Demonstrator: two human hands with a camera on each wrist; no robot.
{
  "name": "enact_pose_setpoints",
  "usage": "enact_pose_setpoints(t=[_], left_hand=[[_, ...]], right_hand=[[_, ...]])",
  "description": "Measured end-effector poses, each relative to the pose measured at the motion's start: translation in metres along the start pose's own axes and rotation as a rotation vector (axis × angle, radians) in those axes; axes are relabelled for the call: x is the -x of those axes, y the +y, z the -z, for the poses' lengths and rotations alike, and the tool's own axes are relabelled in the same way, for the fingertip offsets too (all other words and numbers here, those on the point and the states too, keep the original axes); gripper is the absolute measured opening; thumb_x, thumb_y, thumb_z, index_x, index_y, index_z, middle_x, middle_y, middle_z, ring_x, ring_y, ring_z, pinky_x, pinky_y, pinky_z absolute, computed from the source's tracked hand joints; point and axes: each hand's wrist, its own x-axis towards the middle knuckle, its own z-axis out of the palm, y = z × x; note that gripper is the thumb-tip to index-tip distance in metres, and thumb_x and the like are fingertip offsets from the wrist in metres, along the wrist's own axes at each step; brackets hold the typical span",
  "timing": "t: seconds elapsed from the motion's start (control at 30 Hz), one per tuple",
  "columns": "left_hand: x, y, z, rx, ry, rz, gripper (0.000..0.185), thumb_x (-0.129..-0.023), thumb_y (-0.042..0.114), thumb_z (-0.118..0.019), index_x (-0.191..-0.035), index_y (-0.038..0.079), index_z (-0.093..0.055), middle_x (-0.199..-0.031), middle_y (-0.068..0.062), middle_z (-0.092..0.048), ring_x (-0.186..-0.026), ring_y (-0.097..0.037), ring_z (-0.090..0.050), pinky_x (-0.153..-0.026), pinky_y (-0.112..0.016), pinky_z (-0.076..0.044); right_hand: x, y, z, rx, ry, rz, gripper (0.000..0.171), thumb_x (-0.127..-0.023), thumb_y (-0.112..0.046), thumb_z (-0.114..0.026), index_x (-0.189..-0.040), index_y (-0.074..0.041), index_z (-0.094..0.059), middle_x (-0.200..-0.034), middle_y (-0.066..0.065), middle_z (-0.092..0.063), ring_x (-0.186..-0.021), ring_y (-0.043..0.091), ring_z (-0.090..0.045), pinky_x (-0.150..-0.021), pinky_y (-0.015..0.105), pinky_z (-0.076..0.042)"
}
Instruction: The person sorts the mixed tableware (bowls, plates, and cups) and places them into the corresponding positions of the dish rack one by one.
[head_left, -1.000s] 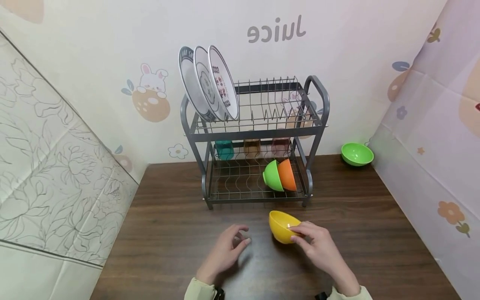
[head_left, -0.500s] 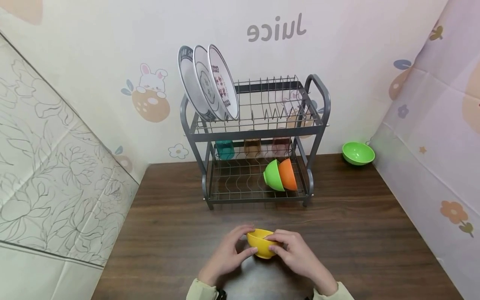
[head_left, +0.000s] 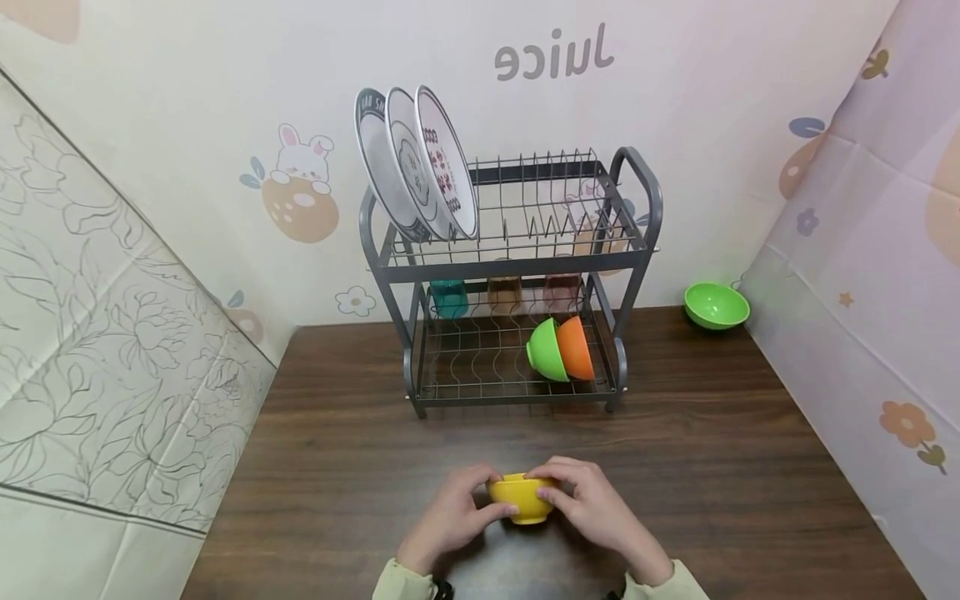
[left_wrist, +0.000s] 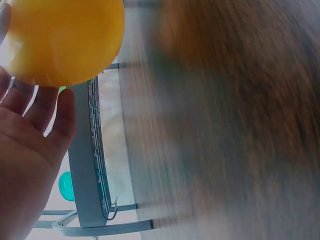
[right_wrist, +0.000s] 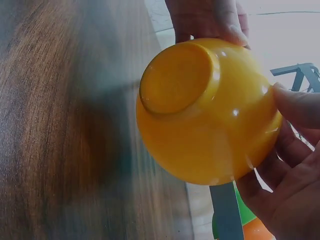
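A small yellow bowl [head_left: 529, 505] is held between both hands near the front of the table, its mouth turned up. My left hand [head_left: 452, 510] grips its left side, the thumb on the outer wall and fingers at the rim. On the opposite side my right hand [head_left: 592, 507] pinches the rim and wall in the same manner. From the right wrist, the foot ring of the yellow bowl [right_wrist: 176, 79] shows, lifted off the wood. The left wrist view shows the rounded outside of the yellow bowl [left_wrist: 65, 42]; the inside is mostly hidden.
Behind stands a two-tier dish rack [head_left: 517, 268]. Plates [head_left: 447, 171] lean on its upper left. Below are a green bowl [head_left: 547, 352], an orange bowl [head_left: 575, 350] and tinted cups [head_left: 450, 300]. Another green bowl [head_left: 716, 306] sits at the table's back right corner.
The right hand has brought the yellow bowl leftward and toward the person, turning it from tilted to nearly level. The left hand, free a second ago, has taken hold of its left side.
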Motion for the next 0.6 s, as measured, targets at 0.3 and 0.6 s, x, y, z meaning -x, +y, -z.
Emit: enact_pose_setpoints(t=[0.3,0.6], left_hand=[[-0.002,0.008,0.002,0.014,0.017,0.044,0.024,-0.095,0.04,-0.066,-0.106,0.019,-0.068,-0.099,0.012,-0.064,-0.09,-0.005,-0.058,-0.083,-0.034,-0.05],[-0.005,0.011,-0.002,0.1,0.113,0.092,0.026,-0.099,0.036,-0.061,-0.121,0.021,-0.063,-0.124,0.004,-0.057,-0.116,-0.015,-0.054,-0.096,-0.043,-0.048]], right_hand=[[0.0,-0.002,-0.002,0.008,0.08,-0.124,0.017,-0.092,-0.013,-0.072,-0.108,-0.02,-0.074,-0.101,-0.015,-0.068,-0.091,0.007,-0.063,-0.079,0.039,-0.054],[0.003,-0.001,-0.015,-0.025,0.177,-0.198,0.016,-0.088,-0.007,-0.075,-0.097,-0.019,-0.072,-0.094,-0.01,-0.067,-0.086,0.01,-0.063,-0.075,0.03,-0.055]])
